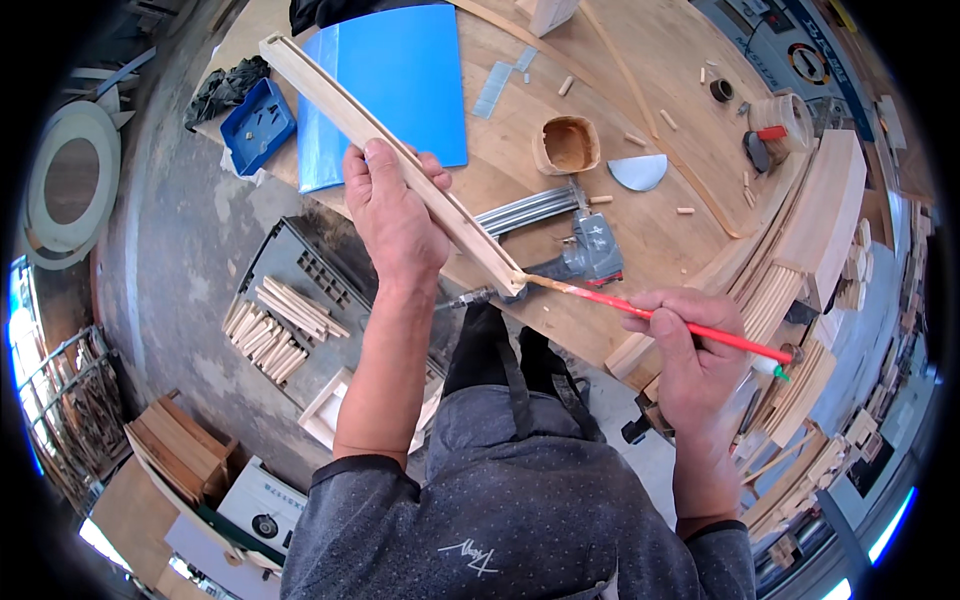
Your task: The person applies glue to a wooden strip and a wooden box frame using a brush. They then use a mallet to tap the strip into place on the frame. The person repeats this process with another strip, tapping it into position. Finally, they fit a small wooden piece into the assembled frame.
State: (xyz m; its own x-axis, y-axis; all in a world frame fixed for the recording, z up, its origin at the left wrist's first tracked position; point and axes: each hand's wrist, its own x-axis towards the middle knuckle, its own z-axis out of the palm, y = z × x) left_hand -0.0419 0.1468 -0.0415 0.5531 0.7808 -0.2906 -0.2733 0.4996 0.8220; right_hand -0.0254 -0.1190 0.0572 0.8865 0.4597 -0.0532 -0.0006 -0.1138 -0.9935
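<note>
Brushing glue into near end of grooved wooden strip (400, 150), by the look of it. Left hand (395, 215) wrapped around strip mid-length, holding it slanted above workbench (640, 250), far end toward blue sheet (395, 85). Right hand (680, 340) pinching red-handled brush (660, 315), tip touching strip's near end, just right of left hand. Next move likely calls for steady strokes along groove. Nail gun (590, 250) beneath.

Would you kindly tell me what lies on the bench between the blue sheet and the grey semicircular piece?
In the head view, a small wooden cup stands between the blue sheet and the grey semicircle, on the bench.
</note>
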